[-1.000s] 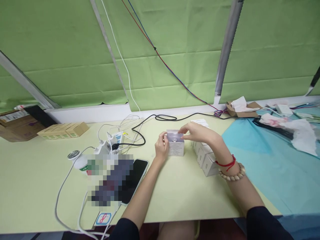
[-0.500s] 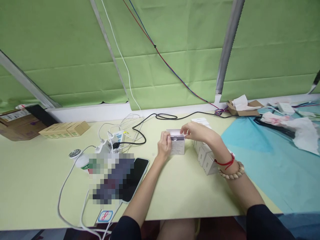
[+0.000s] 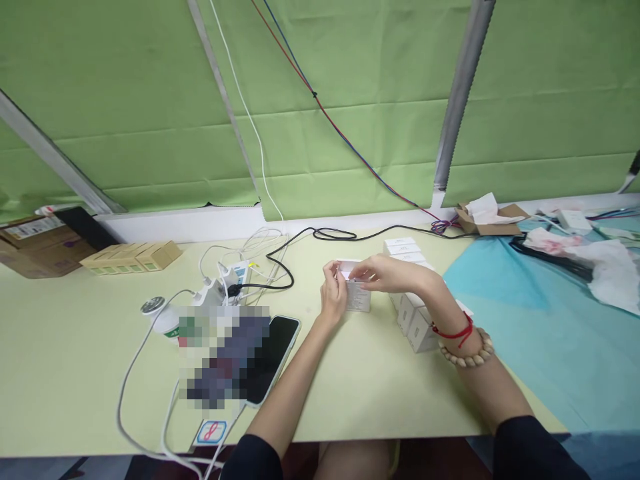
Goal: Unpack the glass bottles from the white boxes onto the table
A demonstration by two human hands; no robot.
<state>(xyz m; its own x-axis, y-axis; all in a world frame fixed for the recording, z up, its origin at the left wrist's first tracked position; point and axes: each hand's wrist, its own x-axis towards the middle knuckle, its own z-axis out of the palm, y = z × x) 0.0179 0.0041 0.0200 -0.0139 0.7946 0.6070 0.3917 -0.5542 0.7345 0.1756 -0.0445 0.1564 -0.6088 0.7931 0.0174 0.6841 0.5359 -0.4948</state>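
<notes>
A small white cardboard box (image 3: 359, 298) with fine print on its front stands on the table, its top flap raised at the back. My left hand (image 3: 334, 291) is closed round the box's left side. My right hand (image 3: 376, 272) reaches over the open top from the right, its fingers bent together at the mouth of the box. Those fingers hide most of the inside, and whatever they pinch cannot be made out. Right beside my right forearm, partly under it, several similar white boxes (image 3: 419, 329) stand in a row.
Left of my arm lie a phone (image 3: 273, 353) and a blurred patch. Behind them are a power strip (image 3: 240, 272) with cables and a white bottle (image 3: 163, 319). Brown boxes (image 3: 133, 257) sit farther left. A blue sheet (image 3: 530, 333) covers the right side, near an open carton (image 3: 493, 223).
My right hand has moved slightly left and down, from the raised flap's right corner to the box's open mouth. My left hand still holds the box.
</notes>
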